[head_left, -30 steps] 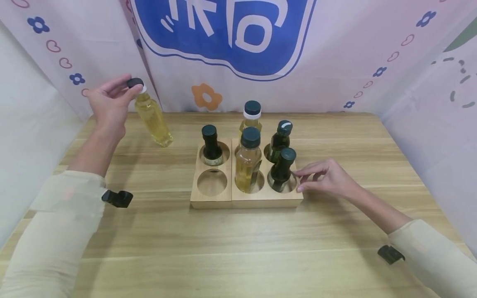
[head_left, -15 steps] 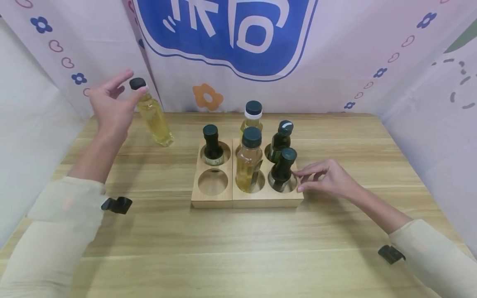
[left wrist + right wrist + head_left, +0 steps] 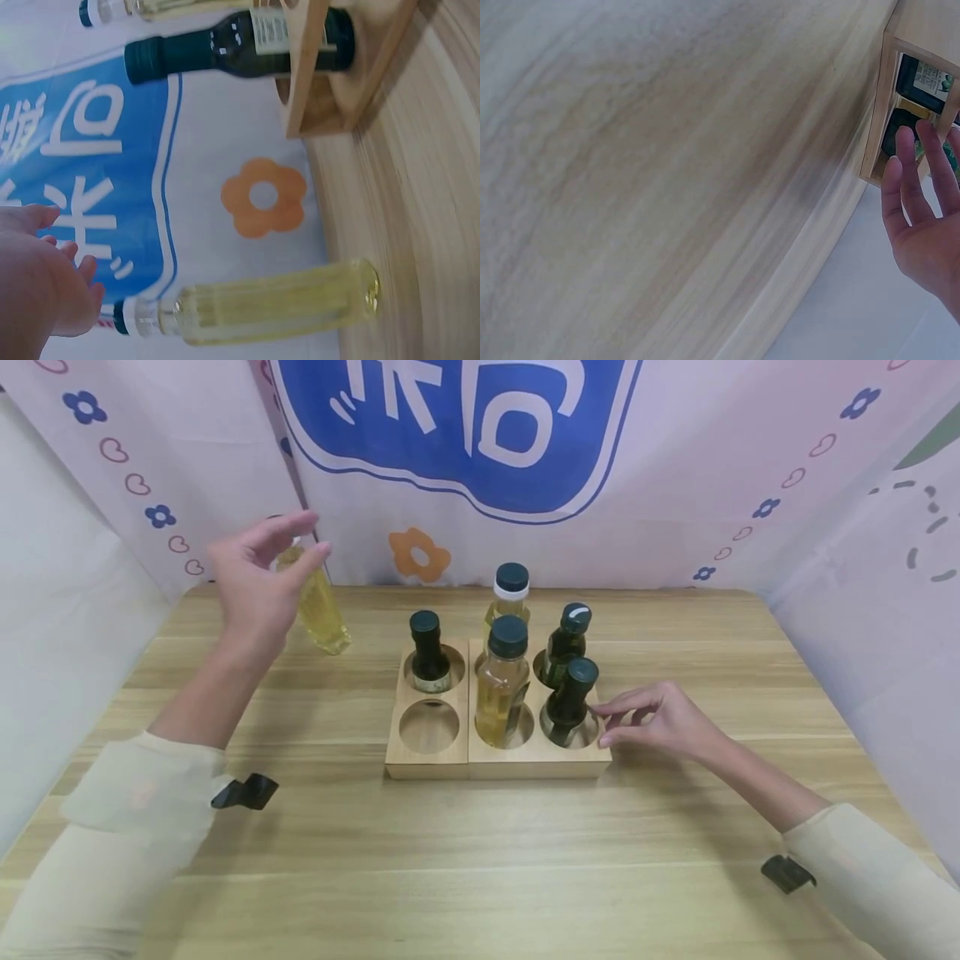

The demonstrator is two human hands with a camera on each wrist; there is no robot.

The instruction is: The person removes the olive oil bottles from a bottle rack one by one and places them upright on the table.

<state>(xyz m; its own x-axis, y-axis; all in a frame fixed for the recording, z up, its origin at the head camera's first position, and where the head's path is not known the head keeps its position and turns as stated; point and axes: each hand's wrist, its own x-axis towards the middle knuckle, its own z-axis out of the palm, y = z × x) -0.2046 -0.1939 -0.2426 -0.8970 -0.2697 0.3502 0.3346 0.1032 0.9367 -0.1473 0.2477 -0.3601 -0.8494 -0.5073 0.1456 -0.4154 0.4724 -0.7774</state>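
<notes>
My left hand (image 3: 258,581), fingers and thumb spread, holds nothing. In the head view it overlaps the neck of a clear bottle of yellow oil (image 3: 324,618) standing at the table's back left; its cap is mostly hidden. The left wrist view shows this oil bottle (image 3: 277,304) beside the hand (image 3: 45,281). My right hand (image 3: 663,722) rests its fingertips against the right end of a wooden bottle rack (image 3: 427,770). Fairly straight fingers (image 3: 907,176) show by the rack's open side in the right wrist view.
The rack holds dark green bottles (image 3: 426,647) and clear oil bottles (image 3: 501,693) with dark caps; its front-left hole (image 3: 429,727) is bare. A printed curtain (image 3: 675,468) hangs behind the wooden table (image 3: 480,877).
My left hand has let go of the oil bottle's cap and moved right and slightly down, its fingers spreading. The bottle stays standing. My right hand and the rack have not visibly moved.
</notes>
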